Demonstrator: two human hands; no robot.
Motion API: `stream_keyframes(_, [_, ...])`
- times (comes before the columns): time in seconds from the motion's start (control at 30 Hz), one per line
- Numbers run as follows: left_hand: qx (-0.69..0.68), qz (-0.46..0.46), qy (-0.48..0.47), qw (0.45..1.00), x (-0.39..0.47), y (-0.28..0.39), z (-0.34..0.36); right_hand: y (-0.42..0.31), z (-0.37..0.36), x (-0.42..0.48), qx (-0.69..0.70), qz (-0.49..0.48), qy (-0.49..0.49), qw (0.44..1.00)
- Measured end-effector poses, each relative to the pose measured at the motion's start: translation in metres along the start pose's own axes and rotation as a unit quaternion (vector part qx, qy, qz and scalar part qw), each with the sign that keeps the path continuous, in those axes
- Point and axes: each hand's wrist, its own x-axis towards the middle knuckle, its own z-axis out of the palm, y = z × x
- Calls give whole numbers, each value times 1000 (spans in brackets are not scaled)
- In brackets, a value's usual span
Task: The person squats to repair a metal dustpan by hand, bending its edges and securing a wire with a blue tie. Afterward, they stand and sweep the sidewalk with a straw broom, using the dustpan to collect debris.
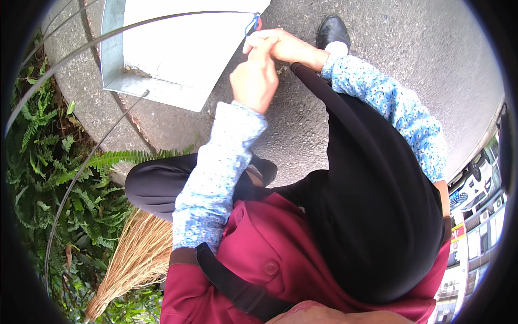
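Observation:
My left hand [255,79] reaches up from the floral blue sleeve, its fingers bent and meeting the fingers of my right hand [285,46]. Both are at the right edge of a large sheet-metal pan [151,87] with raised sides and an overexposed white inside. Just above my right fingertips, a blue cord [251,25] and a small red piece [259,23] hang at the pan's edge, where a thin curved rod [162,18] ends. Whether either hand grips anything small is hidden by the fingers. A second thin rod [101,139] ends at the pan's near side.
A straw broom [135,251] lies at lower left among ferns [40,162], beside my bent left leg [162,182]. A concrete kerb [77,65] runs under the pan. My black shoe [332,31] rests on the asphalt [425,44]. Buildings and a parked vehicle show at far right.

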Motion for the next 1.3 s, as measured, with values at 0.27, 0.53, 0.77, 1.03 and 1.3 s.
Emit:
stream_keyframes(0.27, [-165,-96,8,982,37,-69,-12,-40,-11,-7,-63,146,1,987])
stream_keyframes(0.53, [-110,-15,-62,992,58,-72,-7,-56,0,-3,30,184,31,982])
stream_keyframes(0.77, [-192,-64,-64,977,77,-114,-42,-36,-8,-15,34,204,28,978])
stream_keyframes(1.03, [-148,-11,-126,981,52,-75,-1,-36,-6,-12,48,153,9,987])
stream_keyframes(1.3, [-56,45,-83,994,55,-47,-5,-52,-9,-17,175,222,-39,959])
